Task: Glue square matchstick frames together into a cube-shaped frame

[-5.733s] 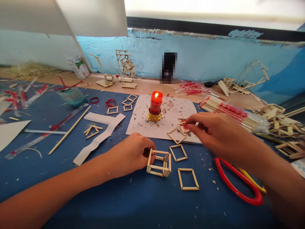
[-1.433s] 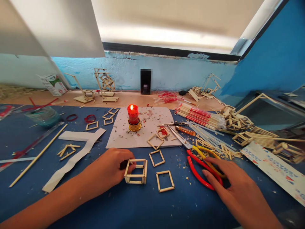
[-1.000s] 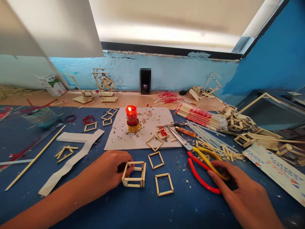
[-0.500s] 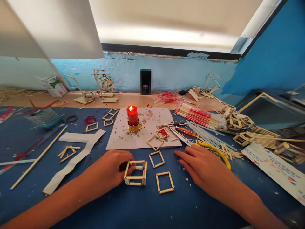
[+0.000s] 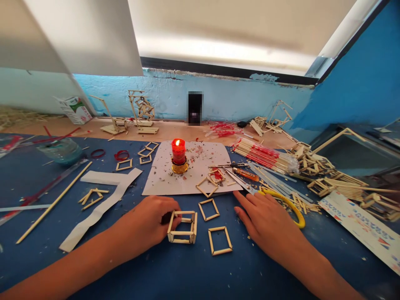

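Note:
My left hand (image 5: 156, 218) is closed round the back-left edge of a small cube frame (image 5: 183, 233) built of short wooden sticks. Its fingertips are partly hidden behind the cube, which sits on the blue tabletop. My right hand (image 5: 268, 218) lies palm down with its fingers stretched out, beside the yellow-handled scissors (image 5: 295, 208). One fingertip reaches the front edge of the white paper sheet (image 5: 162, 183); whether it touches the scissors I cannot tell. Between the hands lie two flat stick squares, a nearer one (image 5: 220, 252) and a farther one (image 5: 208, 210).
A lit red candle (image 5: 178, 152) stands on the paper amid dark crumbs. Behind my right hand are an orange lighter (image 5: 246, 174), translucent sticks (image 5: 271, 179) and a bundle of red-wrapped sticks (image 5: 265, 154). White paper strips (image 5: 103, 216) and a long stick (image 5: 53, 204) lie left.
The whole view has shifted slightly. My right hand's fingers have slid a little forward towards the paper's edge. My left hand keeps its grip on the cube frame.

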The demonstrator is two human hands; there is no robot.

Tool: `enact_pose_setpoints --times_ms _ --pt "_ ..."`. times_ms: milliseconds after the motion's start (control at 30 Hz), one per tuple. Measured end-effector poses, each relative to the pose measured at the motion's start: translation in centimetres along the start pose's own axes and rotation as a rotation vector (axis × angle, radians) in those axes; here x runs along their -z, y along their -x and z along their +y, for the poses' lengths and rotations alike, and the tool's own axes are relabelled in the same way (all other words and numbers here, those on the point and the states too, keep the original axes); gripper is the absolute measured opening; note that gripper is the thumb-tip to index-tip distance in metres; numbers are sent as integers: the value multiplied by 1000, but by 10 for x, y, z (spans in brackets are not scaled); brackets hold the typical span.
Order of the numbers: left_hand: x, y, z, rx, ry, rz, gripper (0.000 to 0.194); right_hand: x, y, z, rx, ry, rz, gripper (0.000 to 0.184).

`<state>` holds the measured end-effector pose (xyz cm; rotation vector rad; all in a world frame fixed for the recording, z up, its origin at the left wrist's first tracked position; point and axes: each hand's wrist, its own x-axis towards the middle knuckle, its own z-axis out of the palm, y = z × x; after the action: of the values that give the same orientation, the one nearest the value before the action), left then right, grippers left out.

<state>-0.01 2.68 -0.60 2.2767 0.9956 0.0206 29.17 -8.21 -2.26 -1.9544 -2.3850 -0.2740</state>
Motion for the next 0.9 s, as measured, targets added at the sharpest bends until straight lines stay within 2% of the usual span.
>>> enact_pose_setpoints --times_ms 133,300,500,600,700,900 --pt "0 -1 1 -10 -19 6 30 5 -9 -1 49 -11 -46 39" --pt "1 0 3 6 -23 -6 29 16 -28 1 134 -68 -89 19" --pt "3 2 8 24 -13 -12 28 18 -48 6 238 -136 -128 18" --pt "3 3 9 29 -6 -15 25 16 -51 7 277 -170 -107 17" --pt "2 4 7 8 -6 -4 24 13 -50 8 272 -217 -83 17" --pt "2 3 6 9 26 -1 22 8 -50 8 231 -306 -143 15"
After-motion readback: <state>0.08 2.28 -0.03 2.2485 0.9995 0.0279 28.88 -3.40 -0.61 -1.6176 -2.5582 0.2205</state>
